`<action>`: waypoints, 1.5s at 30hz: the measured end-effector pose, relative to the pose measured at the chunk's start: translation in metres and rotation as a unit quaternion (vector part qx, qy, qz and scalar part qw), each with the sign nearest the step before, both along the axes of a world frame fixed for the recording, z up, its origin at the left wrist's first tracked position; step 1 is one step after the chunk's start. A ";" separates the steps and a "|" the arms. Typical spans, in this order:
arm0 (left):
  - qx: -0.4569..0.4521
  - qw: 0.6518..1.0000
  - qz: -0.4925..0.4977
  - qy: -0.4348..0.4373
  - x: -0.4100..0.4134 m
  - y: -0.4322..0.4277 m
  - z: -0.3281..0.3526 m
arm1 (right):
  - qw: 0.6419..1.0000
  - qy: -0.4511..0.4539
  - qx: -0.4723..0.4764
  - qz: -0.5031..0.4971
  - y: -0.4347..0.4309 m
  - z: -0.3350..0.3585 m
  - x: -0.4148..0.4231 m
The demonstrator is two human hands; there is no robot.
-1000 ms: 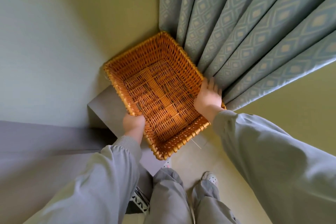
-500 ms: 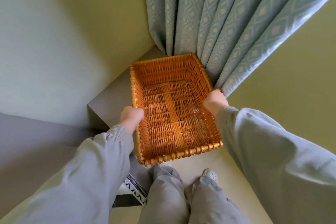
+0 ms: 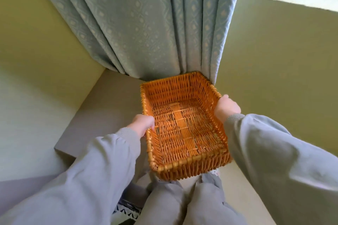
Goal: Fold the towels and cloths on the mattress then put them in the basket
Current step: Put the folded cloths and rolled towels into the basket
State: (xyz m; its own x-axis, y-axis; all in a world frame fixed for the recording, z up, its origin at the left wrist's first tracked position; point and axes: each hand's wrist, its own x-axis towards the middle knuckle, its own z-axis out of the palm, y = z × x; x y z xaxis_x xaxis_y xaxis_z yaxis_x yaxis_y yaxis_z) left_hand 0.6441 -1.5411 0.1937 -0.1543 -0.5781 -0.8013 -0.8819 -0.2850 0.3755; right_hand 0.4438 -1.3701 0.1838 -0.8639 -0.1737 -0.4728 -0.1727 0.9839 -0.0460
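Wicker, orange and tightly woven, makes the basket (image 3: 192,168), which sits in the middle of the frame below the blue curtain (image 3: 146,23). It is empty and looks light, stiff and a little rough, so it should not slip. The left hand (image 3: 143,124) grips the left long rim with curled fingers. The right hand (image 3: 226,107) grips the right rim, fingertips hidden. These two rims seem the best holds.

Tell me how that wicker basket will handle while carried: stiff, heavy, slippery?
Probably stiff: the wicker basket holds its rectangular shape with the left hand and right hand gripping its side rims. Likely light: it is empty and openly woven. The ribbed weave should resist slipping.
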 end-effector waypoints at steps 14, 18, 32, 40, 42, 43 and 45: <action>0.043 0.919 -0.391 0.010 -0.185 0.185 0.034 | 0.915 -0.010 -0.036 -0.401 0.274 0.018 -0.024; 0.024 0.875 -0.483 0.018 -0.256 0.275 0.046 | 0.871 0.014 -0.060 -0.487 0.372 0.024 -0.036; 0.020 0.711 -0.701 0.048 -0.442 0.658 0.067 | 0.727 0.110 -0.009 -0.678 0.716 0.068 -0.089; 0.014 0.584 -0.809 0.065 -0.529 0.858 0.064 | 0.618 0.123 -0.018 -0.776 0.855 0.067 -0.108; 0.008 0.563 -0.824 0.065 -0.543 0.907 0.065 | 0.585 0.125 -0.019 -0.801 0.886 0.067 -0.111; 0.007 0.555 -0.829 0.065 -0.547 0.927 0.065 | 0.573 0.126 -0.016 -0.809 0.899 0.067 -0.110; 0.014 0.542 -0.838 0.061 -0.550 0.965 0.066 | 0.552 0.128 -0.012 -0.824 0.923 0.068 -0.108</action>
